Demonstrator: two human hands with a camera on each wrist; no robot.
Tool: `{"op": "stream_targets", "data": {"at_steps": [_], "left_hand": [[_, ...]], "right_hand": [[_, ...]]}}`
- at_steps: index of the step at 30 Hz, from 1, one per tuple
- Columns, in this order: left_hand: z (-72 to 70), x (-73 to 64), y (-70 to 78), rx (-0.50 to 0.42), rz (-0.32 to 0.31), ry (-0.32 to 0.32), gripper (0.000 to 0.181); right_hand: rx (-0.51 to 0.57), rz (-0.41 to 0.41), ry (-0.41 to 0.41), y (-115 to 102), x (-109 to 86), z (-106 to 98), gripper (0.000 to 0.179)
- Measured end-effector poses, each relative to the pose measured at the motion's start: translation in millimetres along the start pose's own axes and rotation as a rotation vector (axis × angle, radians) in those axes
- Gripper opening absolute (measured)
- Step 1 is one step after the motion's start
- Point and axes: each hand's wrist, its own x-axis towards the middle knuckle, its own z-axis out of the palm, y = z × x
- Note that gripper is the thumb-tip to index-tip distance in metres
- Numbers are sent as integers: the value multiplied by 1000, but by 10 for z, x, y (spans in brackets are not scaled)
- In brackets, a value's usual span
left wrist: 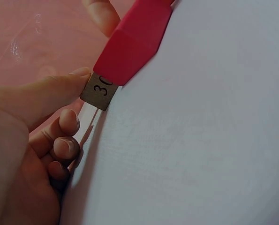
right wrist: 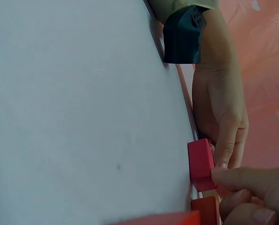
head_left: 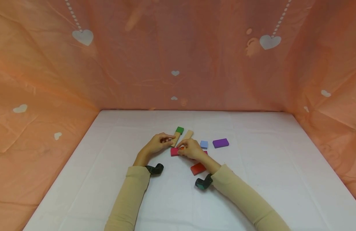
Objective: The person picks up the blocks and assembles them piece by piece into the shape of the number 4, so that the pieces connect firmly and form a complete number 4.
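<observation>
In the head view my left hand (head_left: 160, 142) is at a long tan wooden block (head_left: 176, 138) with a green block (head_left: 180, 130) at its far end. The left wrist view shows its thumb against the wooden block's end (left wrist: 101, 91), marked "30", with the other fingers curled below. My right hand (head_left: 192, 149) pinches a pink-red block (head_left: 174, 151) by its right end, just in front of the wooden one. Close up, the right thumb lies at that pink-red block's (right wrist: 201, 165) corner. An orange block (head_left: 182, 148) shows partly beneath the right fingers.
A second pale wooden block (head_left: 188, 134) lies behind the right hand. To the right are a light blue block (head_left: 204, 144) and a purple block (head_left: 220, 143). A red block (head_left: 198, 168) lies under the right wrist on the white table (head_left: 85, 179). Orange curtains surround the table.
</observation>
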Motion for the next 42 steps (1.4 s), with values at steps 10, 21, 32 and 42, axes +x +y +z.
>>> {"op": "stream_targets", "data": {"at_steps": [10, 21, 32, 42], "left_hand": [[5, 9, -7, -9, -27, 3, 31], [-10, 1, 12, -1, -27, -7, 31], [-11, 9, 14, 6, -35, -14, 31], [-6, 7, 7, 17, -20, -6, 31]], "right_hand": [[-16, -24, 26, -31, -12, 25, 18], [-11, -59, 40, -62, 4, 79, 15], [20, -9, 25, -86, 23, 100, 16], [1, -15, 42, -103, 16, 124, 17]]}}
